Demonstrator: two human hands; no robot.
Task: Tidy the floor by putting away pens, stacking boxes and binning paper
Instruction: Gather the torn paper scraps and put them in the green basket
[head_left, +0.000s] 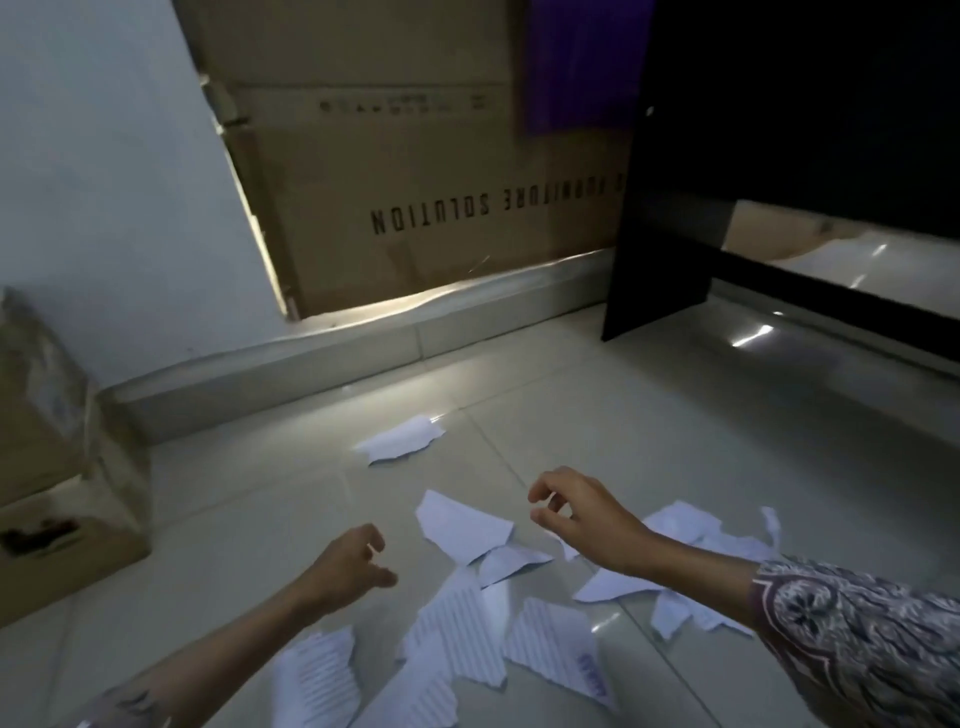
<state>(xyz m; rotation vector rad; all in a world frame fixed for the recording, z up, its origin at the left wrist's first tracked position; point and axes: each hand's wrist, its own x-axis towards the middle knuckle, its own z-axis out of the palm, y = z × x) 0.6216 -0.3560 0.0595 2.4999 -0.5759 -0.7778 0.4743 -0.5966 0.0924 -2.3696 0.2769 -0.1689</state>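
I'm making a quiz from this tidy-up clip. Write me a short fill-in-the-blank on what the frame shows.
1. The torn paper pieces lie scattered on the tiled ____.
2. The left hand and right hand both hold ____.
3. The stacked cardboard boxes stand at the ____ edge of the view.
4. The printing on the big carton against the wall reads upside ____.

Missing words: floor; nothing; left; down

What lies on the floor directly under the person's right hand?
Under the right hand lie torn paper scraps on the tiled floor. The hand hovers with loosely curled fingers, holding nothing. Its palm and wrist cover part of the scraps beneath, so their full shape stays hidden.
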